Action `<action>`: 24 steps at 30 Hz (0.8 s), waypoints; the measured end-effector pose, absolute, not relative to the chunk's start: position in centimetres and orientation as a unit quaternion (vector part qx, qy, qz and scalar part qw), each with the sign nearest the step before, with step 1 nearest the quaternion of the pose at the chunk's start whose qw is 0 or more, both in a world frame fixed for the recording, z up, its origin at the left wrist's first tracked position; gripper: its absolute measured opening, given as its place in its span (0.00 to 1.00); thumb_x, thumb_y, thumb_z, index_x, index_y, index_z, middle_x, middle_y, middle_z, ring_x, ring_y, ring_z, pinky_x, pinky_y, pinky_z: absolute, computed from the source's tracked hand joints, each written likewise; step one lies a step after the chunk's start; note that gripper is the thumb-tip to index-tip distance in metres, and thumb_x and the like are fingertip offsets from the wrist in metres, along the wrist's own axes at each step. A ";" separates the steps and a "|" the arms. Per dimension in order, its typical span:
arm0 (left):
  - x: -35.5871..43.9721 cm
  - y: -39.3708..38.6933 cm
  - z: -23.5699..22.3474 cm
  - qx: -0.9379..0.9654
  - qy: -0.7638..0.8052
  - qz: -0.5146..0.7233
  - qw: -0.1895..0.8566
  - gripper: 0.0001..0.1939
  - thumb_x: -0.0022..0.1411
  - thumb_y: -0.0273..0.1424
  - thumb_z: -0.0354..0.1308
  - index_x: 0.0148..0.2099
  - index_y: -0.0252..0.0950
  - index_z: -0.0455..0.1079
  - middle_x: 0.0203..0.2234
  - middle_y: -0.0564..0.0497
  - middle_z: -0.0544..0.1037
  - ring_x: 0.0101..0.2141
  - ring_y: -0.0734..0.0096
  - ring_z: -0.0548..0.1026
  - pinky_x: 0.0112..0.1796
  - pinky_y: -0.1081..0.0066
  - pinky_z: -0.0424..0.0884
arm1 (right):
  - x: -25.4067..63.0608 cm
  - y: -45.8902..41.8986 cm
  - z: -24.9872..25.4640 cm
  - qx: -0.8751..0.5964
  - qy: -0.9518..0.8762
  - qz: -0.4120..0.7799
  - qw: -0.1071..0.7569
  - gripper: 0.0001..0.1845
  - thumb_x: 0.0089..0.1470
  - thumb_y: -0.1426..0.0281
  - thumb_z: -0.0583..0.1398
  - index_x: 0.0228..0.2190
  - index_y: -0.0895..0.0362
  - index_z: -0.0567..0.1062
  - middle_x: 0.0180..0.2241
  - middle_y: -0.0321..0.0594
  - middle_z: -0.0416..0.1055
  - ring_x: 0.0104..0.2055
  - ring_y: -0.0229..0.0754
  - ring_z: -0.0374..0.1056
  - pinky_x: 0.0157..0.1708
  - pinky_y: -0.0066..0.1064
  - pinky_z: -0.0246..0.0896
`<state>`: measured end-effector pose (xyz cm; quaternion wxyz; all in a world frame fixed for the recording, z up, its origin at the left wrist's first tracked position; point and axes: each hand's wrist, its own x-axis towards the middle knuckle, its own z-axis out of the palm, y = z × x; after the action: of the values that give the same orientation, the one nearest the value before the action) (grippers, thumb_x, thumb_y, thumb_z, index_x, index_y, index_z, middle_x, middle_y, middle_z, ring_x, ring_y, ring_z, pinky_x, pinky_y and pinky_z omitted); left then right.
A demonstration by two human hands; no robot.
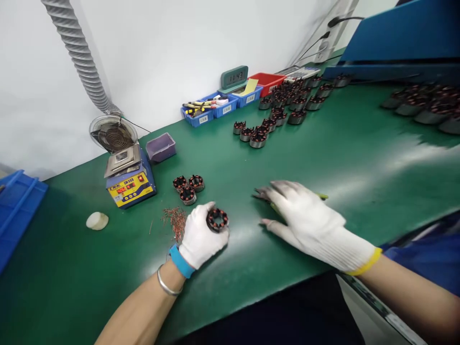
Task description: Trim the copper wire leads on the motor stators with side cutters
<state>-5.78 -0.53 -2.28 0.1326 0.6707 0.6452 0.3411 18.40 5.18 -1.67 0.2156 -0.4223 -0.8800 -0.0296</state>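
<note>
Near the table's front, my left hand, in a white glove, is closed around a ring-shaped motor stator with copper windings. Its open centre faces up. To the right, my gloved right hand is over a tool with yellow-green handles. Its fingers are stretched out, the thumb apart, with darkened tips. The hand hides most of the tool, so its kind is unclear. Beyond my left hand stand three stators close together. Beside my left wrist lies a pile of copper wire clippings.
A blue and yellow solder pot with a digital display stands left, under a grey duct hose. Nearby are a purple bin and a whitish round piece. Tool bins, a clock and many stators line the back.
</note>
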 end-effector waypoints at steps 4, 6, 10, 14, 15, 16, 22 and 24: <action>-5.1 -3.0 -1.8 0.751 0.569 0.286 0.175 0.45 0.43 0.27 0.58 0.65 0.30 0.51 0.50 0.38 0.70 0.51 0.49 0.70 0.54 0.50 0.67 | 16.4 3.4 -0.4 -0.347 -0.911 0.109 0.196 0.30 0.50 0.56 0.61 0.50 0.61 0.70 0.51 0.54 0.69 0.55 0.57 0.62 0.54 0.49 0.60; -4.8 -3.6 -1.7 0.744 0.570 0.296 0.186 0.50 0.42 0.28 0.59 0.67 0.30 0.45 0.52 0.37 0.68 0.52 0.49 0.68 0.55 0.50 0.65 | 15.9 2.8 -0.4 -0.322 -0.912 0.175 0.184 0.21 0.52 0.58 0.61 0.43 0.59 0.74 0.46 0.50 0.72 0.54 0.55 0.64 0.56 0.50 0.58; -4.2 -3.5 -1.7 0.694 0.605 0.323 0.216 0.54 0.42 0.37 0.65 0.67 0.30 0.43 0.48 0.40 0.70 0.47 0.52 0.71 0.51 0.51 0.69 | 15.8 2.8 -1.3 -0.270 -0.906 0.251 0.207 0.10 0.60 0.67 0.54 0.30 0.56 0.73 0.40 0.45 0.74 0.52 0.46 0.67 0.64 0.51 0.43; -4.4 -3.2 -2.0 0.720 0.588 0.290 0.228 0.56 0.41 0.35 0.66 0.68 0.32 0.42 0.49 0.41 0.70 0.47 0.52 0.71 0.51 0.51 0.68 | 16.1 3.1 -1.2 -0.278 -0.896 0.277 0.207 0.12 0.60 0.68 0.52 0.28 0.55 0.72 0.40 0.43 0.75 0.50 0.45 0.69 0.63 0.49 0.47; -4.6 -3.1 -2.1 0.731 0.575 0.287 0.228 0.56 0.42 0.34 0.66 0.68 0.33 0.40 0.49 0.42 0.70 0.48 0.52 0.70 0.51 0.51 0.67 | 16.1 3.1 -1.0 -0.288 -0.894 0.278 0.199 0.12 0.59 0.68 0.52 0.28 0.55 0.72 0.40 0.44 0.75 0.52 0.47 0.68 0.62 0.49 0.50; -4.8 -3.0 -2.3 0.740 0.562 0.288 0.231 0.55 0.44 0.33 0.65 0.69 0.34 0.39 0.49 0.42 0.70 0.48 0.53 0.71 0.51 0.52 0.67 | 16.0 3.0 -0.8 -0.299 -0.893 0.278 0.189 0.11 0.58 0.67 0.53 0.29 0.55 0.73 0.41 0.44 0.75 0.53 0.48 0.67 0.60 0.49 0.52; -5.2 -2.3 -2.8 0.728 0.567 0.286 0.258 0.54 0.48 0.38 0.66 0.69 0.35 0.37 0.44 0.44 0.73 0.44 0.56 0.73 0.47 0.57 0.70 | 15.3 2.1 -1.0 -0.310 -0.896 0.263 0.176 0.07 0.52 0.65 0.59 0.28 0.55 0.74 0.42 0.45 0.74 0.58 0.53 0.62 0.62 0.52 0.48; -5.1 -2.3 -2.6 0.721 0.581 0.279 0.255 0.55 0.47 0.37 0.66 0.69 0.35 0.38 0.43 0.44 0.73 0.44 0.56 0.73 0.47 0.57 0.70 | 15.9 2.4 -1.2 -0.305 -0.895 0.283 0.162 0.10 0.55 0.68 0.55 0.26 0.55 0.73 0.42 0.44 0.74 0.60 0.52 0.59 0.62 0.48 0.49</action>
<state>-5.08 -2.34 -2.55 0.2554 0.7206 0.5813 0.2785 15.87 2.43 -1.18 0.1620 -0.3052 -0.8946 0.2832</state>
